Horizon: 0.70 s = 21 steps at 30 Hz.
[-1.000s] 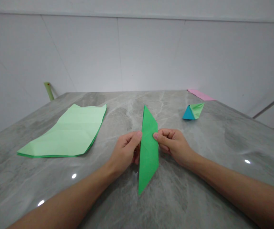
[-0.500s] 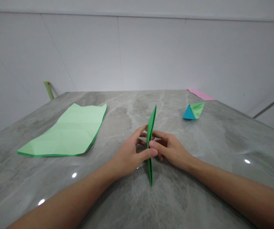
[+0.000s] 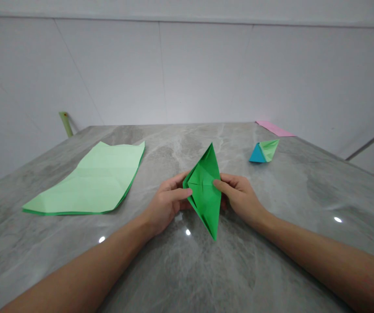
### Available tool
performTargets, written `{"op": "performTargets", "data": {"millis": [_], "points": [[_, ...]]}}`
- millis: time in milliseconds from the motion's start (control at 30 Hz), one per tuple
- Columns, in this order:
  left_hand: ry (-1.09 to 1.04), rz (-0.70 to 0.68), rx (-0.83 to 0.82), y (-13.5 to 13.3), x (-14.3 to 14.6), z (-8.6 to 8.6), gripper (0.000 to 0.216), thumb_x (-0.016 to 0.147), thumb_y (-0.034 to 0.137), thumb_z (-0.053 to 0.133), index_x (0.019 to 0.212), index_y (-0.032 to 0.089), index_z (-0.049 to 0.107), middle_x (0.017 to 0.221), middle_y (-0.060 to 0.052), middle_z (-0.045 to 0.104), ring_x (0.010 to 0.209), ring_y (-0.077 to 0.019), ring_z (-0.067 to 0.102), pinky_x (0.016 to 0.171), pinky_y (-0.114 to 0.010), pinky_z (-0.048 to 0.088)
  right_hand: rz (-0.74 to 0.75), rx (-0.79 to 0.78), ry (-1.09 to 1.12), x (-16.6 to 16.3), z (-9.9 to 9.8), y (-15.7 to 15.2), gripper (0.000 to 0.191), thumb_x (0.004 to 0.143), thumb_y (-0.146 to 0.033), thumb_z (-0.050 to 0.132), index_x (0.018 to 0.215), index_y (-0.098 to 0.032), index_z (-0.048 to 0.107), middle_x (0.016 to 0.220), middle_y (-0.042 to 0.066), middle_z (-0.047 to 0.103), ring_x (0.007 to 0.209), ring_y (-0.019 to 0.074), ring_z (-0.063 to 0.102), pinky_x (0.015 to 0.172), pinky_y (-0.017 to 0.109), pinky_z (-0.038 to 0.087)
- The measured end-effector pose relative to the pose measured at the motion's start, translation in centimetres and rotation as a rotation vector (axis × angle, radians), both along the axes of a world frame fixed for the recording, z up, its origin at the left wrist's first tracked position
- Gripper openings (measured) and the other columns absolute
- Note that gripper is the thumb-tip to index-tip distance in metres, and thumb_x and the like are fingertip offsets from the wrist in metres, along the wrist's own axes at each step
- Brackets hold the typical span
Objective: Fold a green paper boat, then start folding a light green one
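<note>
A green folded paper (image 3: 205, 191), diamond-shaped with pointed top and bottom ends, is held between both hands above the table. My left hand (image 3: 167, 200) grips its left corner, thumb on the near face and fingers behind. On the opposite side my right hand (image 3: 241, 193) pinches the right edge, its thumb pressing on the face. Crossing crease lines and a slightly parted layer along the lower left edge show on the paper. Fingers behind it are mostly hidden.
Light green sheets (image 3: 92, 180) lie stacked on the left of the grey marbled table (image 3: 187, 278). A small blue and green folded paper piece (image 3: 263, 152) sits at the right, with a pink sheet (image 3: 275, 128) near the back right edge. A wall (image 3: 187, 74) stands behind.
The green folded paper has turned from edge-on to show its broad face. My left hand has shifted left to its left corner, and the two hands are farther apart.
</note>
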State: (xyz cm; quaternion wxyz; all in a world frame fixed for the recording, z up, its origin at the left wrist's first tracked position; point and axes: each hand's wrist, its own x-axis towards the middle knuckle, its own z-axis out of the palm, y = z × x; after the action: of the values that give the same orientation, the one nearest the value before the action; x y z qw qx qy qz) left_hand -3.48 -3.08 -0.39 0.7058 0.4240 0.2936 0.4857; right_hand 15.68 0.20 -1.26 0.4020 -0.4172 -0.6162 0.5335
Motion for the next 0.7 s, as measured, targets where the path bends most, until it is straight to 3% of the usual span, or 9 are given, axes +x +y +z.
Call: {"op": "performTargets", "data": {"millis": [133, 300, 467, 567, 700], "points": [[-0.04, 0.003, -0.055, 0.1, 0.0, 0.0, 0.05, 0.061, 0.013, 0.065, 0.111, 0.012, 0.069, 0.091, -0.009, 0.073, 0.08, -0.0246, 0.069, 0.068, -0.033, 0.054, 0.003, 0.004, -0.003, 0.0, 0.0, -0.1, 0.033, 0.083, -0.046, 0.058, 0.066, -0.017, 0.059, 0.048, -0.005, 0.047, 0.039, 0.0082, 0.041, 0.038, 0.02, 0.03], [0.095, 0.085, -0.082, 0.0, 0.4, -0.2, 0.035, 0.073, 0.026, 0.075, 0.104, 0.012, 0.069, 0.084, -0.007, 0.072, 0.069, -0.0195, 0.068, 0.065, -0.03, 0.052, 0.154, -0.013, 0.017, -0.5, 0.5, -0.9, 0.031, 0.083, -0.047, 0.064, 0.077, -0.017, 0.062, 0.052, -0.005, 0.05, 0.041, 0.0073, 0.04, 0.039, 0.02, 0.029], [0.181, 0.089, -0.131, 0.0, 0.5, -0.1, 0.034, 0.069, 0.029, 0.081, 0.095, 0.011, 0.068, 0.079, -0.006, 0.071, 0.065, -0.0186, 0.067, 0.062, -0.03, 0.053, 0.216, -0.026, -0.029, -0.6, 0.4, -1.0, 0.032, 0.083, -0.046, 0.065, 0.089, -0.015, 0.066, 0.054, -0.005, 0.052, 0.041, 0.0075, 0.041, 0.038, 0.02, 0.031], [0.227, 0.068, -0.178, 0.1, 0.4, 0.1, 0.03, 0.07, 0.028, 0.078, 0.094, 0.011, 0.068, 0.079, -0.008, 0.071, 0.064, -0.0195, 0.067, 0.06, -0.031, 0.055, 0.171, -0.05, -0.02, -0.5, 0.1, -0.5, 0.039, 0.085, -0.047, 0.061, 0.108, -0.015, 0.064, 0.059, -0.004, 0.055, 0.04, 0.008, 0.043, 0.037, 0.021, 0.034], [0.204, 0.031, -0.211, 0.3, 0.0, 0.3, 0.023, 0.071, 0.019, 0.072, 0.092, 0.009, 0.07, 0.08, -0.009, 0.073, 0.065, -0.018, 0.068, 0.062, -0.029, 0.057, 0.113, -0.03, 0.002, -0.3, 0.2, -0.4, 0.06, 0.086, -0.046, 0.061, 0.136, -0.015, 0.047, 0.06, -0.007, 0.051, 0.04, 0.0085, 0.043, 0.038, 0.021, 0.036]]}}
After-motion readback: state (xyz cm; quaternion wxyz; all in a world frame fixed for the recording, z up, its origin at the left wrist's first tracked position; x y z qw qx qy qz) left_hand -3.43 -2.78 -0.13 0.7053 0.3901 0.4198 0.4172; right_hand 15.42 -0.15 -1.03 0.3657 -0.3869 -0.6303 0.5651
